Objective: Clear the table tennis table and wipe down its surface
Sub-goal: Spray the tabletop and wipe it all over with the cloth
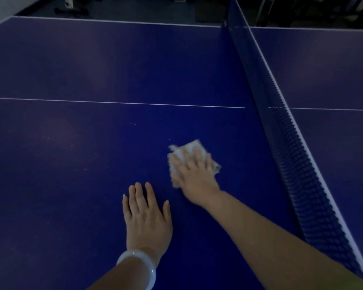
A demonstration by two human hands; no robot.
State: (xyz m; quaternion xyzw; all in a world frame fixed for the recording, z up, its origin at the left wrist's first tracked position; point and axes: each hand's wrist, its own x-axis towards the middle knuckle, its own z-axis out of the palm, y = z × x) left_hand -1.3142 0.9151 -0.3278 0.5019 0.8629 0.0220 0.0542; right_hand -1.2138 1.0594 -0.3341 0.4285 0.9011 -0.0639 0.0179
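- White wiping cloth (194, 158): lies flat on the blue table tennis table (92, 143), on the near side of the net (291, 143) and close to it, well short of the white centre line (113, 102) that meets the net.
- Right hand (194, 176): rests palm-down on top of the cloth with fingers straight and spread, pressing it against the surface. The cloth shows beyond the fingertips and at both sides of the hand; its edges are blurred.
- Left hand (147, 216): lies flat on the bare table surface, fingers straight and holding nothing. It sits farther from the net than the cloth, near the cloth but not touching it.
- Bracelet (140, 266): pale, ring-shaped, worn on the left wrist.
- Net: runs diagonally from the far edge of the table to the near right corner of the view, white-topped, upright.
- Beyond the net: second table half, same blue surface.
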